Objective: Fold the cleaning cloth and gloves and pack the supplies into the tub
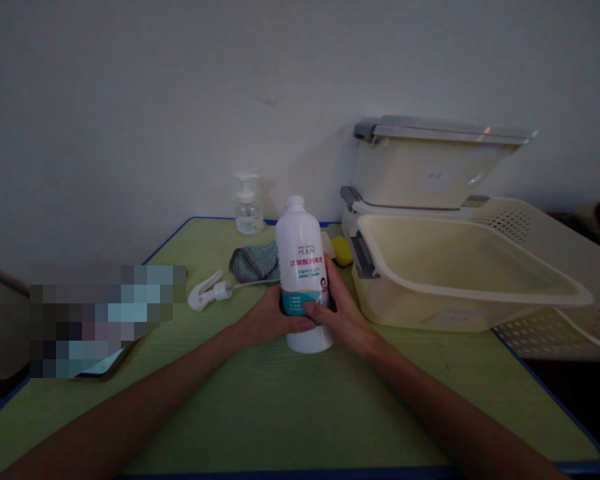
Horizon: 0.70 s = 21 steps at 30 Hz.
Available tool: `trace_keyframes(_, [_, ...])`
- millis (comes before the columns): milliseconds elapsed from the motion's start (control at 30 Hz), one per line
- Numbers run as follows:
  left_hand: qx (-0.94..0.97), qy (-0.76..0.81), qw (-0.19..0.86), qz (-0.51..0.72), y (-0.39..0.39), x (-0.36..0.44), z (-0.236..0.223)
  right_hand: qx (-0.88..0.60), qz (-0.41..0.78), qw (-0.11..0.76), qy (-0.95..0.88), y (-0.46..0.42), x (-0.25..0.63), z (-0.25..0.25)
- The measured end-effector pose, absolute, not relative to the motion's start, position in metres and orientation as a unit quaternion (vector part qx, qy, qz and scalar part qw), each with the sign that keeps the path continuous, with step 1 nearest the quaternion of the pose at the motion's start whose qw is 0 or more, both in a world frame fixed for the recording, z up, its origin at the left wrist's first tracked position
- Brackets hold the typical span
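A white disinfectant bottle (pixel 300 243) with a teal label band and red lettering stands nearly upright, tilted slightly, in the middle of the head view. My left hand (pixel 267 317) wraps round its left side, and my right hand (pixel 345 310) wraps round its right side. Both thumbs lie across the front of the label. A white cap or closed neck tops the bottle. To its left, a white trigger spray head (pixel 213 291) lies on the table, its thin tube reaching towards the bottle. Behind that is a crumpled teal cloth (pixel 255 261), partly hidden by the bottle.
A clear pump bottle (pixel 249 210) stands near the wall. A yellow sponge (pixel 343 251) lies behind my right hand. Right of it are an open cream bin (pixel 430 313), a lidded box (pixel 420 170) and a perforated white basket (pixel 570 247). A pixelated object (pixel 110 327) occupies the left edge of the green table (pixel 220 420).
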<state>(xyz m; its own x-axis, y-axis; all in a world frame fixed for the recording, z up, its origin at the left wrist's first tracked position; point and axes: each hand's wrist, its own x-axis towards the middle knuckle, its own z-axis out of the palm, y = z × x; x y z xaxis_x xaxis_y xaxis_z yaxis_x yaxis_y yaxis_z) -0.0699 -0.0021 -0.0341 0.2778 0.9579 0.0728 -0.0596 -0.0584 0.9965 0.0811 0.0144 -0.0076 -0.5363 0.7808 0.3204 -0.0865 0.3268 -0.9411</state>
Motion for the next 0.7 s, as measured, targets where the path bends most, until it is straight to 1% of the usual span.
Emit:
trace_keyframes(167, [0.568,0.384,0.569,0.453,-0.0018,-0.071,-0.0347,-0.23,0.53,0.403,-0.709,0.0151,0.0841,-0.0062])
trace_keyframes(300, [0.574,0.369,0.572,0.455,-0.0022,-0.0714,-0.0346,-0.244,0.507,0.413,-0.716,0.0135,0.0832,-0.0046])
trace_keyframes(433, [0.58,0.371,0.568,0.452,-0.0023,-0.0705,-0.035,-0.253,0.512,0.408,-0.713,0.0121,0.0818,-0.0031])
trace_keyframes(700, [0.594,0.373,0.556,0.446,-0.0035,-0.0702,-0.0341,-0.283,0.502,0.429,-0.696,0.0078,0.0759,-0.0021])
